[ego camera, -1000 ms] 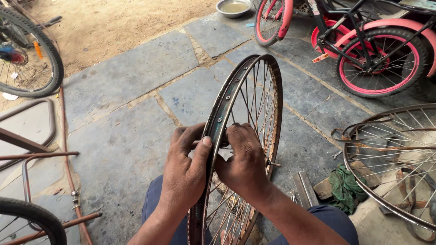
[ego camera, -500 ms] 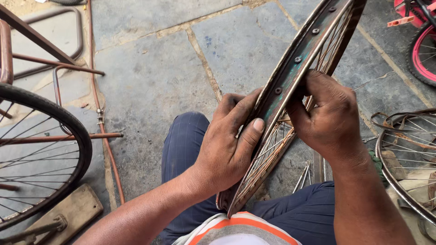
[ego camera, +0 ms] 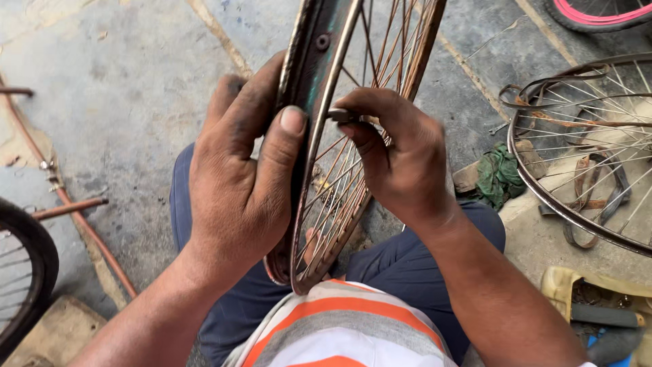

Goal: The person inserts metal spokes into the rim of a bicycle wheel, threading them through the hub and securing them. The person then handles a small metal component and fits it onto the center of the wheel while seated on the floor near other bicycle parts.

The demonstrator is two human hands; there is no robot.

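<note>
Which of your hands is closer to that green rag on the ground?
Right. The right hand pinches a small metal piece at the wheel rim, just beside the green rag in the picture. The left hand grips the rim's far side, farther from it.

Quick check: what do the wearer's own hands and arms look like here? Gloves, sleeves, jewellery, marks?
Both bare: no gloves, rings, watch or sleeves in view. The left hand and right hand carry dark grime smudges on fingers and knuckles; nails are short. Forearms are uncovered to the frame edge. Below them shows an orange, grey and white striped shirt.
</note>
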